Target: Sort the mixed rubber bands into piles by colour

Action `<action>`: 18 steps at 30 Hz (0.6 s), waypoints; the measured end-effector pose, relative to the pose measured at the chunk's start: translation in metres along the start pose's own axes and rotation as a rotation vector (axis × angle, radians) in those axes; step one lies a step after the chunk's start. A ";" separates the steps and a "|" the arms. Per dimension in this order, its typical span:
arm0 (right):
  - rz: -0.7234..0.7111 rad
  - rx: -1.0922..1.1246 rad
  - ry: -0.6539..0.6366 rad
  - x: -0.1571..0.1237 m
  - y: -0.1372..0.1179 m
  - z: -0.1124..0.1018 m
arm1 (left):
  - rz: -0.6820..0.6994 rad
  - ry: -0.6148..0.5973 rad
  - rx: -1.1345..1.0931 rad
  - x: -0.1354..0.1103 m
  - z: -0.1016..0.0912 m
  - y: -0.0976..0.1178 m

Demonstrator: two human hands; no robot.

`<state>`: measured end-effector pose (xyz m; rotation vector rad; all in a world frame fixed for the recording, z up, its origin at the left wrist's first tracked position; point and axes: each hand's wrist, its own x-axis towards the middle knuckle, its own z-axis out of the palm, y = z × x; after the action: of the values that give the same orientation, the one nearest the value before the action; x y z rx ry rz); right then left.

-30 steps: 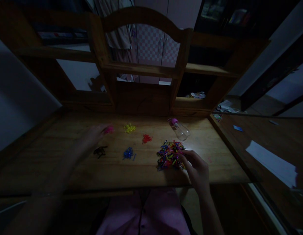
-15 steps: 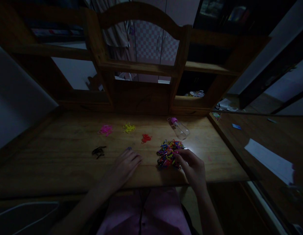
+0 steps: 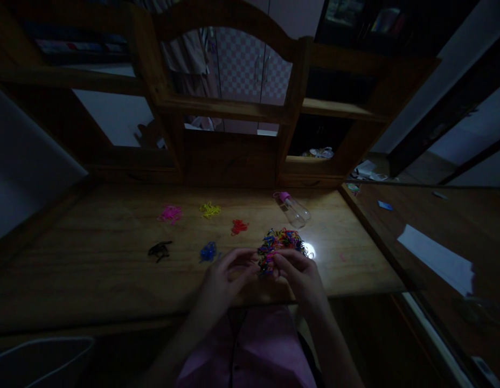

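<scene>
Working over the wooden desk (image 3: pixel 112 280), the left hand (image 3: pixel 224 277), its hold unclear, and right hand (image 3: pixel 303 276) flank the multicoloured loop pile (image 3: pixel 284 237), the right pinching a pink loop (image 3: pixel 271 257), apparently separating it, next needing a gentle pull.

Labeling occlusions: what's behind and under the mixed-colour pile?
Just behind the mixed-colour pile is a clear bottle with a pink cap. Underneath is hidden: the pile covers the desk there, and the right hand blocks part of its near side.

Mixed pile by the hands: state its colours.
Multicoloured: the mixed pile shows red, yellow, blue and black, best in the head view.
</scene>
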<state>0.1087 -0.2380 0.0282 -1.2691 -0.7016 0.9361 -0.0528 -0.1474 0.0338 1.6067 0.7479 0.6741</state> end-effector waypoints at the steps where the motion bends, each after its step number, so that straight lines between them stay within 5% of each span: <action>1: 0.003 0.002 -0.025 -0.001 -0.001 0.002 | -0.043 -0.014 -0.111 0.001 0.008 0.004; 6: 0.013 0.037 -0.077 -0.004 -0.005 0.007 | -0.056 0.058 -0.233 0.007 0.021 0.009; 18: 0.059 0.116 -0.054 -0.003 -0.005 0.003 | -0.099 0.144 -0.129 0.005 0.008 0.003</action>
<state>0.1056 -0.2390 0.0339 -1.1709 -0.6457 1.0475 -0.0433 -0.1493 0.0355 1.4058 0.8664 0.7567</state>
